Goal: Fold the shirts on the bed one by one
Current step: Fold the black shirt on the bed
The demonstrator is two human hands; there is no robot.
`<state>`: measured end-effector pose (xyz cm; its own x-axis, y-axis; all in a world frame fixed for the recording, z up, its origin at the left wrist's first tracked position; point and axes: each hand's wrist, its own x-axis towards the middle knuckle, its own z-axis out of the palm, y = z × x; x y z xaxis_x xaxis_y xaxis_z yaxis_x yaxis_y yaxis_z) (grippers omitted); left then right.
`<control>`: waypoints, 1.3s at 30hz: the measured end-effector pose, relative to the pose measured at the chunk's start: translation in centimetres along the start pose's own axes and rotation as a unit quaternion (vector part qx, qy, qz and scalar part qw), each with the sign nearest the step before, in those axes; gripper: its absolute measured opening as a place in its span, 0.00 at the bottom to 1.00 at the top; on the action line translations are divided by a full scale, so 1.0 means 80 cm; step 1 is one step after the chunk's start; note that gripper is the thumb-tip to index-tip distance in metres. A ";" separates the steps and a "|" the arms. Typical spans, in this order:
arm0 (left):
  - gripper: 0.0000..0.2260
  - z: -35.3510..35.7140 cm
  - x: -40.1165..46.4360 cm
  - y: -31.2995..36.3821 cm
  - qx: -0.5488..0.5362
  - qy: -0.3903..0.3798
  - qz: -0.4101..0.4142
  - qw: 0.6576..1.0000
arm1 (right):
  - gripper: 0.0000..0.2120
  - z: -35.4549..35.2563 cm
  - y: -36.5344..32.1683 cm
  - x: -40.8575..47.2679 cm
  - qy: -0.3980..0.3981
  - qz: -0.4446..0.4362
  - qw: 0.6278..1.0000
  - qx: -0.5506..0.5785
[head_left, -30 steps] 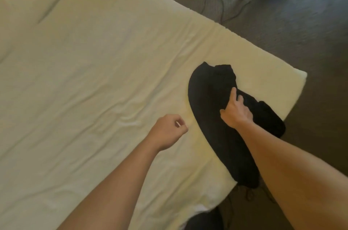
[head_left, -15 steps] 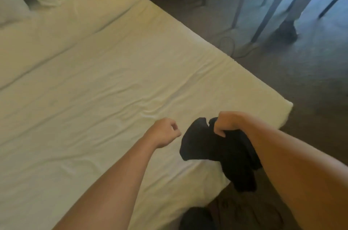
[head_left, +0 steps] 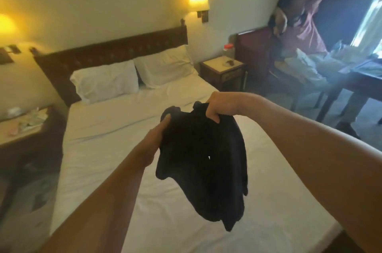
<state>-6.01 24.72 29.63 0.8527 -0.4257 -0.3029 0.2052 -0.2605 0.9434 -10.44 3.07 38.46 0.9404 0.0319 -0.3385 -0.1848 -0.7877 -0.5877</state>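
Note:
A black shirt point(head_left: 202, 161) hangs crumpled in the air above the white bed point(head_left: 99, 149). My right hand point(head_left: 215, 107) grips its top edge in a fist. My left hand point(head_left: 159, 134) holds the shirt's left edge, with fingers laid on the front of the cloth and the thumb hidden behind it. The shirt's lower part dangles toward the foot of the bed. No other shirt shows on the sheet.
Two white pillows point(head_left: 105, 81) lean on a dark headboard point(head_left: 115, 50). Nightstands stand at each side point(head_left: 223, 70) point(head_left: 22, 126). At the right, a person point(head_left: 299, 31) sits on a chair by a dark table point(head_left: 363, 78).
My right hand lifted the black shirt off the bed's corner into the air. My left hand, a bare fist before, has taken the shirt's left edge. The view tilted up to the room.

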 end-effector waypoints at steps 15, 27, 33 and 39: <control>0.15 -0.261 -0.167 0.169 0.238 0.237 0.152 0.930 | 0.05 0.033 -0.181 0.078 0.243 -0.174 0.942 0.154; 0.07 -0.381 -0.226 0.142 0.323 0.505 0.081 0.796 | 0.11 -0.002 -0.254 0.089 0.390 -0.255 0.870 0.163; 0.35 -0.325 -0.211 0.173 0.329 0.397 0.083 0.853 | 0.08 0.007 -0.329 0.059 0.365 -0.359 0.853 0.095; 0.17 -0.248 -0.181 0.217 0.266 0.239 0.157 0.921 | 0.05 0.022 -0.370 0.034 0.351 -0.418 0.837 0.041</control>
<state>-5.24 43.52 53.06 0.9699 -0.1562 0.1868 -0.2435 -0.6312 0.7364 -2.92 27.51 53.63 0.6818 0.1587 0.7142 0.6290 -0.6256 -0.4615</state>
